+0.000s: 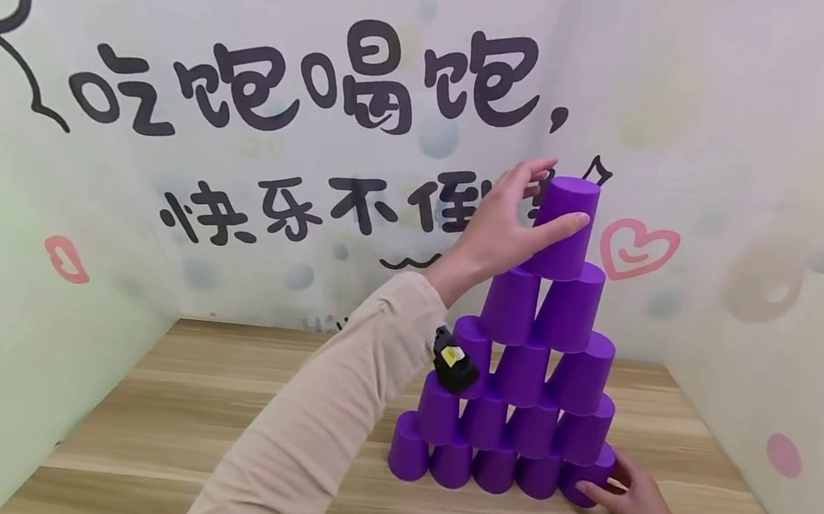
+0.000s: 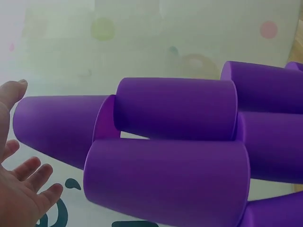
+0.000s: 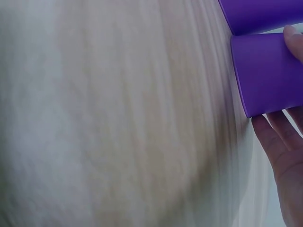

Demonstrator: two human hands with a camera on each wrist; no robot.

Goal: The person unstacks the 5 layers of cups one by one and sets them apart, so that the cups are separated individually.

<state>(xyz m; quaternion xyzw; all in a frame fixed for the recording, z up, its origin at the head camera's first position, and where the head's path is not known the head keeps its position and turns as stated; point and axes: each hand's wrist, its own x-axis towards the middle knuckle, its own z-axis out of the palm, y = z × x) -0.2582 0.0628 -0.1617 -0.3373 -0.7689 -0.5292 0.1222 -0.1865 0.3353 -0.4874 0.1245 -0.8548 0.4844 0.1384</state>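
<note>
Purple cups stand upside down in a tall pyramid. A single purple cup [image 1: 566, 248] forms its top, standing on two cups [image 1: 512, 308] of the tier below. My left hand [image 1: 506, 225] is around the top cup, fingers spread and thumb across its near side. In the left wrist view the fingers [image 2: 40, 182] stand apart from that cup [image 2: 57, 120]. Low on the right, my right hand [image 1: 635, 498] holds the end cup [image 1: 580, 480] of the bottom row. The right wrist view shows its thumb on one side of this cup [image 3: 267, 73] and its fingers along the other.
The pyramid rests on a wood-grain table [image 1: 253, 408], right of its middle. Behind it hangs a pale printed backdrop [image 1: 316, 21] with black lettering and a pink heart [image 1: 639, 251]. A pale side wall [image 1: 789, 330] borders the table on the right.
</note>
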